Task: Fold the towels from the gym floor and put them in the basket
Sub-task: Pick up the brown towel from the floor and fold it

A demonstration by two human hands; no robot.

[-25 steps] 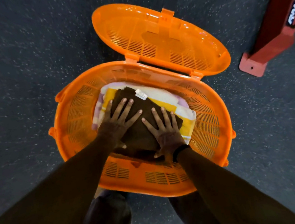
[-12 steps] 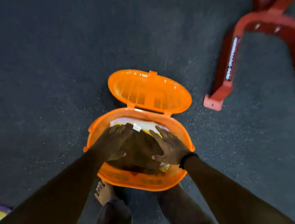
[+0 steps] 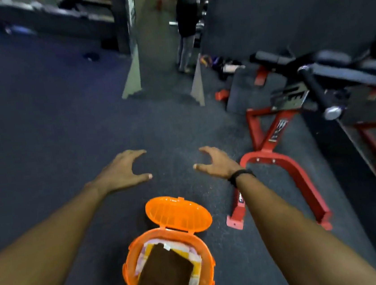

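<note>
An orange plastic basket [image 3: 129,269] stands on the dark gym floor at the bottom centre, its hinged lid [image 3: 177,213] swung open at the far side. Inside, a folded dark brown towel [image 3: 167,274] lies on top of folded yellow, white and pink towels [image 3: 193,253]. My left hand [image 3: 121,171] and my right hand [image 3: 216,162] hover well above and beyond the basket, fingers spread and loosely curved, holding nothing.
A red steel bench frame [image 3: 285,161] lies on the floor to the right, with padded black gym benches [image 3: 337,66] behind it. A person [image 3: 186,23] stands in a doorway at the far end. Open dark floor [image 3: 41,135] stretches to the left.
Both hands have lifted off the brown towel and out of the basket. The view has risen and tilted forward, so the basket looks smaller and the room ahead shows.
</note>
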